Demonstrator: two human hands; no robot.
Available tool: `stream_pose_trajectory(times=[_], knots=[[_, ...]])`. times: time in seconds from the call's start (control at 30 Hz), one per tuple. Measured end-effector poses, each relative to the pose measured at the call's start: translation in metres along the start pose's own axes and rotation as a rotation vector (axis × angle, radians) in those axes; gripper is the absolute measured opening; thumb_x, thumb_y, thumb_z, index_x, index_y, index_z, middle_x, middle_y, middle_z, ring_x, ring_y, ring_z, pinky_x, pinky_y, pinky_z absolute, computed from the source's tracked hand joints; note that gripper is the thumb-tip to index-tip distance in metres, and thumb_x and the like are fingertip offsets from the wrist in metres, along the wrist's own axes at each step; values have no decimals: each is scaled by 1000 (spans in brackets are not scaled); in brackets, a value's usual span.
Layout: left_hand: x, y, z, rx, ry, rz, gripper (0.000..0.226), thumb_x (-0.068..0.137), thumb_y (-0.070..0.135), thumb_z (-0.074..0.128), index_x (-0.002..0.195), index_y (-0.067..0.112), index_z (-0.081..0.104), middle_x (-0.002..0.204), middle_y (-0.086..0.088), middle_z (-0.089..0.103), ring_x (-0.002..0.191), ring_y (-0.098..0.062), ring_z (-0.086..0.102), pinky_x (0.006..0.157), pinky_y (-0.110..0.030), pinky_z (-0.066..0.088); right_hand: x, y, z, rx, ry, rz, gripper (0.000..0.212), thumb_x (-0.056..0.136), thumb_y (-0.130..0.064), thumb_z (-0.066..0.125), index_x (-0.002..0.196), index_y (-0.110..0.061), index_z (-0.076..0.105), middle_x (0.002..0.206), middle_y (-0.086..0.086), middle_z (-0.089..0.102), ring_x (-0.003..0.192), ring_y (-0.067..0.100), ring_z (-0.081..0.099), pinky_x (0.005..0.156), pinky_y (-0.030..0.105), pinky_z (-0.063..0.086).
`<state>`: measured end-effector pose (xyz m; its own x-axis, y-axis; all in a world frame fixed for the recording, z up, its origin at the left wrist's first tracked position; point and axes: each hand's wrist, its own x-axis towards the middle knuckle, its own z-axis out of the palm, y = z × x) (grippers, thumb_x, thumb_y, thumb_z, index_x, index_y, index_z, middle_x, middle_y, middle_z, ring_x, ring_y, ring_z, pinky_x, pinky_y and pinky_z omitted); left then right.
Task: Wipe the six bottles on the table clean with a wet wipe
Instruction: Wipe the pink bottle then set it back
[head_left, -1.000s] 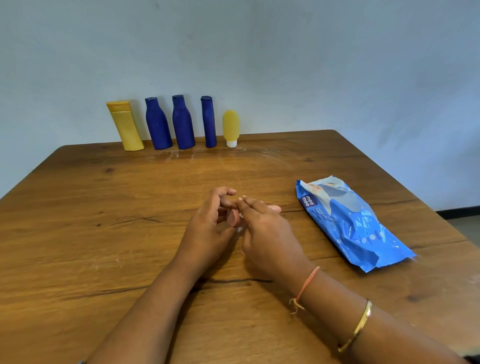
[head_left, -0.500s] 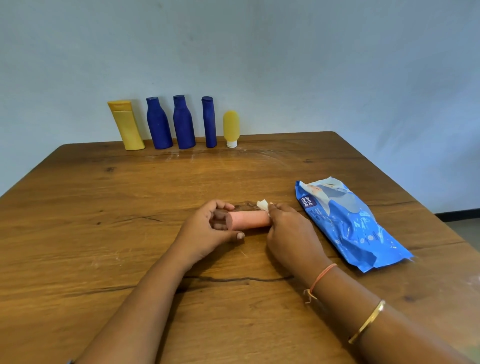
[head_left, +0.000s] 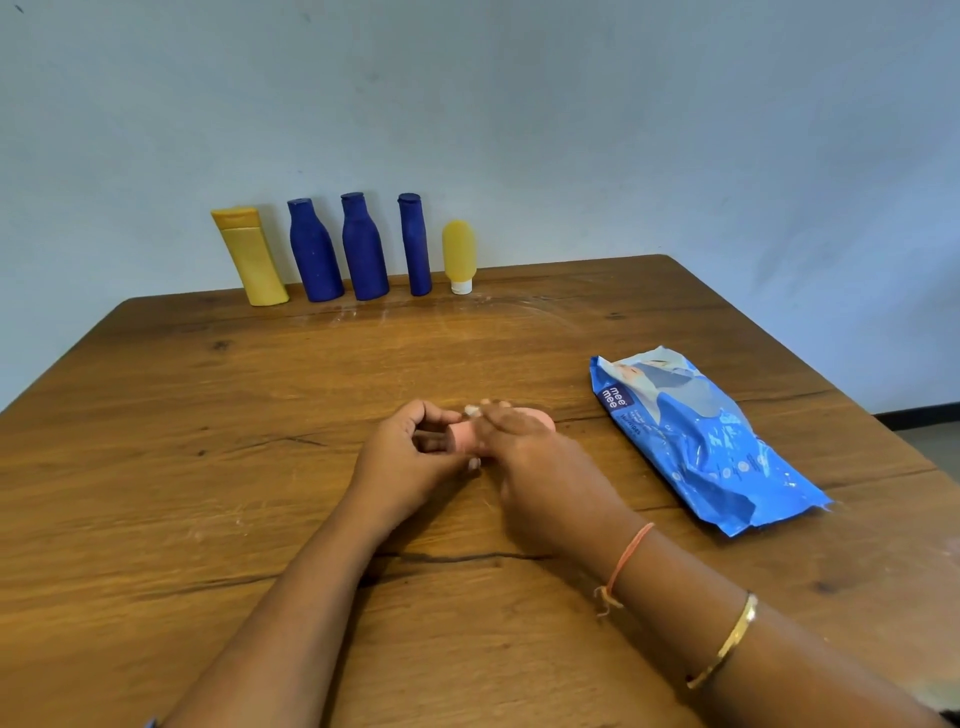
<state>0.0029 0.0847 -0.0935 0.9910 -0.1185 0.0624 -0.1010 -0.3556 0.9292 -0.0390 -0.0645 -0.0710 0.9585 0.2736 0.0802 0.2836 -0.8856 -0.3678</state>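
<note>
A small pink bottle (head_left: 464, 435) lies sideways near the middle of the wooden table (head_left: 208, 467). My left hand (head_left: 410, 457) grips its left end. My right hand (head_left: 524, 457) lies over the bottle and covers most of it; a white wet wipe (head_left: 471, 410) shows at its fingertips. Five bottles stand along the far edge: a yellow bottle (head_left: 250, 255), three blue bottles (head_left: 314, 251) (head_left: 363, 248) (head_left: 414, 244), and a small yellow tube (head_left: 458, 255) on its white cap.
A blue wet-wipe pack (head_left: 696, 436) lies flat on the right side of the table. A pale wall rises right behind the far table edge. The table's right edge runs close past the pack.
My right hand slid leftwards along the pink bottle with the wipe and now covers most of it. My left hand keeps its hold on the left end.
</note>
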Motion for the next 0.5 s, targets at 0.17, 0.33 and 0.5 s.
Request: stream_pose_trajectory(times=[0.17, 0.33, 0.5], knots=[[0, 3, 0, 97, -15, 48, 37, 60, 7, 84, 82, 22, 59, 100, 11, 65, 94, -6, 60, 82, -24, 49, 7, 34, -8, -1, 55, 261, 51, 91, -8, 42, 142, -12, 34, 144, 5, 40, 130, 20, 40, 108, 30, 31], [-3, 5, 4, 112, -38, 76, 26, 69, 2, 78, 86, 9, 60, 88, 6, 65, 78, -4, 61, 66, -12, 48, 1, -3, 5, 73, 86, 79, 56, 92, -8, 43, 145, -14, 26, 153, 2, 23, 140, 15, 23, 113, 28, 20], [-5, 3, 2, 146, -15, 120, 18, 76, 2, 71, 85, 0, 56, 79, -5, 65, 66, 1, 58, 60, -14, 48, 0, -21, 11, 78, 75, -37, 57, 93, -8, 40, 147, -14, 21, 155, 2, 19, 142, 14, 17, 113, 28, 18]])
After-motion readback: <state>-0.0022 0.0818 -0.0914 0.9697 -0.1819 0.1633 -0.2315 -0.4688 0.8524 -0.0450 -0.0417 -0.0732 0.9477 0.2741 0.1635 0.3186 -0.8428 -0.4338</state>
